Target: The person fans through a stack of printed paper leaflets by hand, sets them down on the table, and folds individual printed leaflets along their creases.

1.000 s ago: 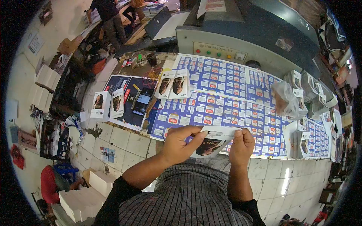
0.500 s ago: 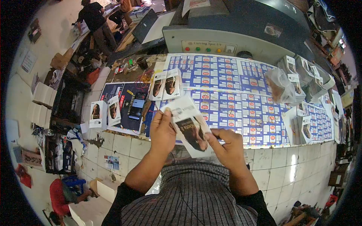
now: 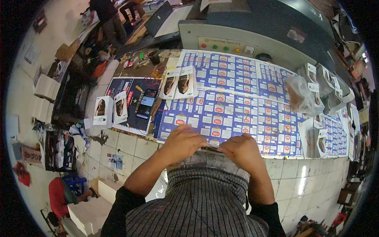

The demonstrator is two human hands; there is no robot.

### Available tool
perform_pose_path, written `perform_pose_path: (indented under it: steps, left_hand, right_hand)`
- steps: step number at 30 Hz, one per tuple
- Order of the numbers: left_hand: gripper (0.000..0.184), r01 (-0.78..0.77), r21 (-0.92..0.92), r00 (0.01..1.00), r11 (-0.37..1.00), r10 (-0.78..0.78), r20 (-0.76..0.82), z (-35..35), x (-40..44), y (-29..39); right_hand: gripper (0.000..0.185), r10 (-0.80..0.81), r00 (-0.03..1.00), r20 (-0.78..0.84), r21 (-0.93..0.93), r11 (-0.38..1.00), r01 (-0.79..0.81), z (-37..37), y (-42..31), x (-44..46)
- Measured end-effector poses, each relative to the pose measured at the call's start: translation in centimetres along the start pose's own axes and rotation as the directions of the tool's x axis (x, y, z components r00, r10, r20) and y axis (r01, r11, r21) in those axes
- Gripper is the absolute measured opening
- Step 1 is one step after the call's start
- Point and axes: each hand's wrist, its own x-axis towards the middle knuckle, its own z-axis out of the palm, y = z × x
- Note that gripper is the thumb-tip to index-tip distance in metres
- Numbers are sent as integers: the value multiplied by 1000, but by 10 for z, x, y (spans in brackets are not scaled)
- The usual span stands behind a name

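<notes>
At the front edge of the table, my left hand [image 3: 183,143] and my right hand [image 3: 242,152] face each other with fingers pinched. Between their fingertips is the printed card [image 3: 213,145], turned edge-on so only a thin pale strip shows; whether it is one card or several, I cannot tell. Beyond my hands lie blue printed sheets [image 3: 217,108]. Two piles of matching cards [image 3: 184,85] sit side by side to the left. Further left are a white card stack [image 3: 102,112] and a smaller card pile [image 3: 120,107], beside a phone [image 3: 147,104].
A clear plastic bag [image 3: 299,94] rests against several bundled card stacks [image 3: 325,85] on the right. Another stack [image 3: 321,142] stands nearer the front. Behind the table is a grey machine [image 3: 221,42] with coloured buttons. A person [image 3: 108,19] stands at the far left.
The card was tilted with its picture facing me; now it is edge-on and lower. My hands have drawn closer together near the table edge, and the view has shifted slightly.
</notes>
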Motion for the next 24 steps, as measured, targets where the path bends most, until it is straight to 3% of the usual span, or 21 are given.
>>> perform_pose_path:
  steps: [1,3,5,6,7,8,10,11,12,13,14,15,16,17,18,19,20,21,22,23,24]
  left_hand:
    - [18,60,-89,998,994,-62,-18,6,-4,-8]
    - [19,128,-176,990,976,-135,-33,12,-12,-16]
    - [22,343,-562,897,753,-440,-42,17,-15,-21]
    - [22,349,-565,892,748,-450,-45,24,-14,-23]
    - [24,362,-662,829,657,-552,-94,31,-10,-23]
    - [25,353,-750,748,559,-650,-131,36,-7,-25]
    - [23,394,-775,724,494,-686,-70,39,-4,-33]
    - [20,308,-646,812,698,-547,-204,41,-4,-38]
    - [17,199,-477,877,856,-374,-303,40,-4,-42]
    - [17,205,-482,871,852,-383,-308,38,-3,-46]
    - [18,195,-420,934,886,-299,-197,35,-2,-50]
    - [19,173,-360,974,917,-213,-74,30,-1,-54]
    - [20,138,-302,990,943,-127,56,26,0,-58]
    - [21,72,-233,990,970,-42,132,29,4,-66]
    - [21,69,-229,992,971,-42,122,29,9,-73]
    - [21,26,-183,988,983,3,156,27,15,-78]
    - [20,-14,-142,980,990,42,193,27,19,-83]
    - [26,-5,-246,998,969,20,59,28,18,-95]
    - [26,0,-245,999,969,12,50,32,21,-105]
    - [29,185,-411,947,893,-274,-169,37,26,-116]
    - [32,292,-596,772,748,-552,-315,42,30,-129]
  right_hand:
    - [14,-13,1000,5,0,1000,13,-1,9,-3]
    - [12,226,974,-30,279,937,-209,-5,29,-12]
    - [10,524,838,-151,558,745,-365,0,41,-14]
    - [12,642,737,-211,663,648,-376,14,50,-15]
    - [28,719,666,-200,864,451,-227,34,57,-11]
    - [54,689,719,-92,832,449,-324,39,56,-8]
    - [72,651,753,96,922,226,-313,65,49,0]
    - [84,664,745,62,900,285,-330,69,44,2]
    - [89,661,736,-148,764,549,-339,66,38,10]
    - [89,558,787,-261,549,757,-354,57,35,16]
    - [90,427,840,-336,288,895,-340,44,31,19]
    - [87,420,888,-187,284,889,-360,37,24,27]
    - [68,380,925,-6,295,884,-362,37,22,33]
    - [57,252,958,140,189,942,-276,47,25,35]
    - [47,130,948,289,92,982,-163,56,30,39]
    - [34,178,876,447,46,974,-222,51,21,54]
    - [34,175,876,450,40,976,-216,55,25,57]
    - [33,266,859,437,97,936,-339,62,31,59]
    - [31,353,831,430,154,878,-453,67,37,63]
    - [28,423,841,338,215,835,-506,67,41,70]
    - [23,477,829,293,342,757,-556,73,50,78]
